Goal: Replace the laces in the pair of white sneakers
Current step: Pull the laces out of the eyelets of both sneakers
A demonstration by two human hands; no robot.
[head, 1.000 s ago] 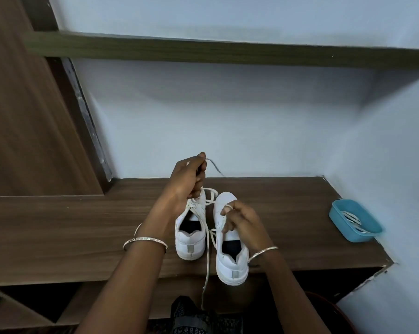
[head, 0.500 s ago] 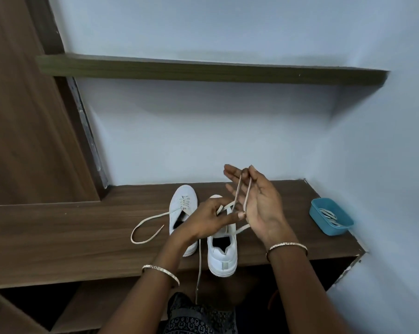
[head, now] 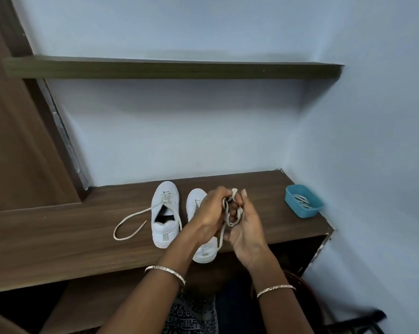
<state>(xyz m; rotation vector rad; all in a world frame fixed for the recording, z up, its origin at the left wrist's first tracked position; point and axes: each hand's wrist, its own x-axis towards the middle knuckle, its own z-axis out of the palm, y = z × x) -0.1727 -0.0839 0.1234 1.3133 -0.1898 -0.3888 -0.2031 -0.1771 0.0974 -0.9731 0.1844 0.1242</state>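
Coiling the lace [head: 238, 213], stretched long a moment ago: left hand [head: 211, 218] pinches it, right hand [head: 248, 230] curls through it. Bare sneaker [head: 195, 201] awaits relacing; laced sneaker [head: 165, 227] remains.

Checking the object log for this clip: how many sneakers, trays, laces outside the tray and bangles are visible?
White sneakers: 2
Blue tray: 1
Laces outside the tray: 2 (threaded lace, hand-wound lace)
Bangles: 2
Total: 7
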